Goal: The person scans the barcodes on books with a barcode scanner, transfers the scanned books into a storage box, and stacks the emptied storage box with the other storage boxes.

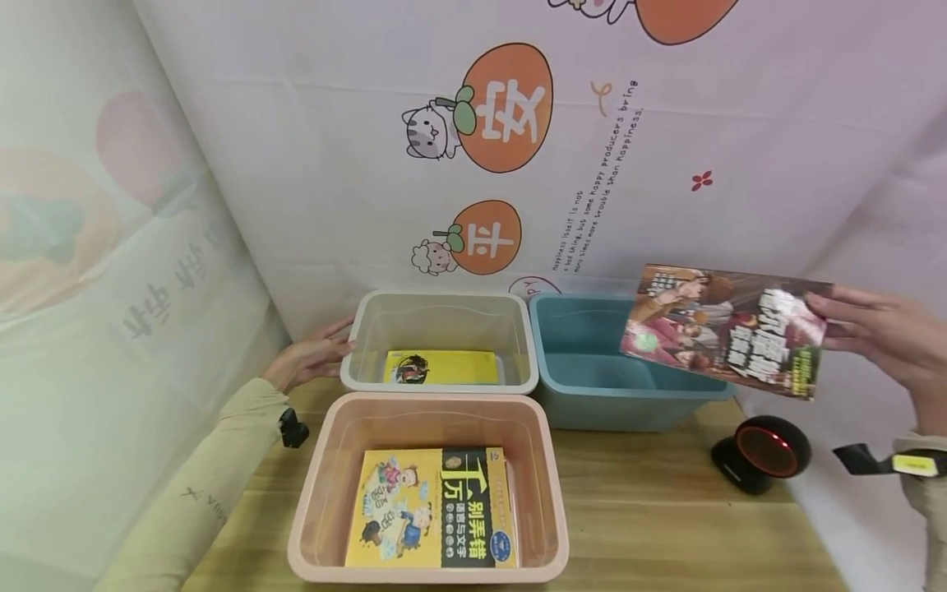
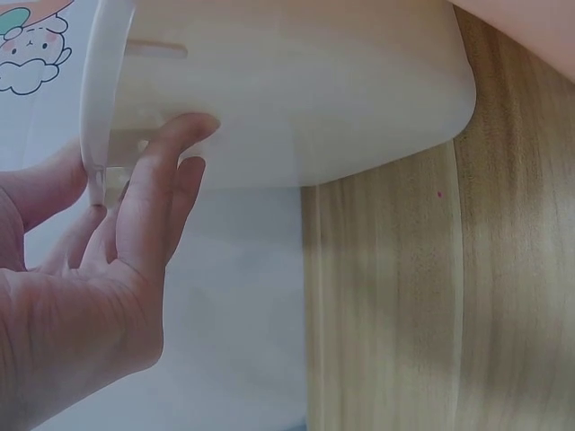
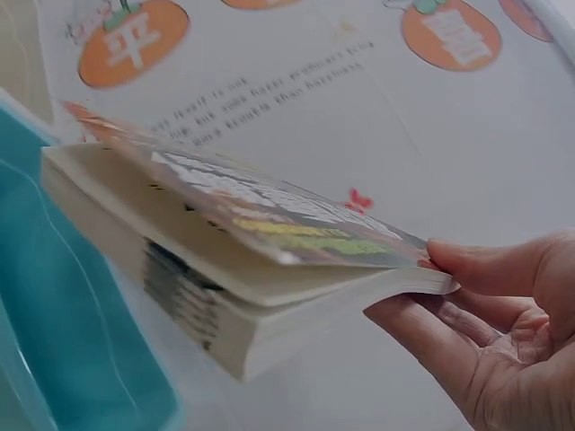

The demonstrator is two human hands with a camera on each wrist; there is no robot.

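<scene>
With my right hand (image 1: 884, 333) I am pinching the book (image 1: 728, 333) by its right end: the thumb is pressing on the cover and the fingers are supporting it from below, so the gap between them is being only as thick as the book there. This book is hanging tilted in the air, partly over the right side of the blue bin (image 1: 614, 411), and its front cover is standing a little away from the pages. The blue bin is resting on the wooden table (image 1: 666, 510), just beside the cream bin (image 1: 444, 316), inside which a yellow book (image 1: 459, 367) is lying. Nearer to me, the pink bin (image 1: 429, 573) is holding a yellow-and-black book (image 1: 399, 510), which is facing up.

My left forearm is pointing forward, and my left hand (image 1: 314, 358) is gripping the cream bin's left rim, between thumb and fingers. At the right, a round black device (image 1: 769, 448) is showing a red light. Behind everything, a printed cloth (image 1: 333, 164) is hanging.
</scene>
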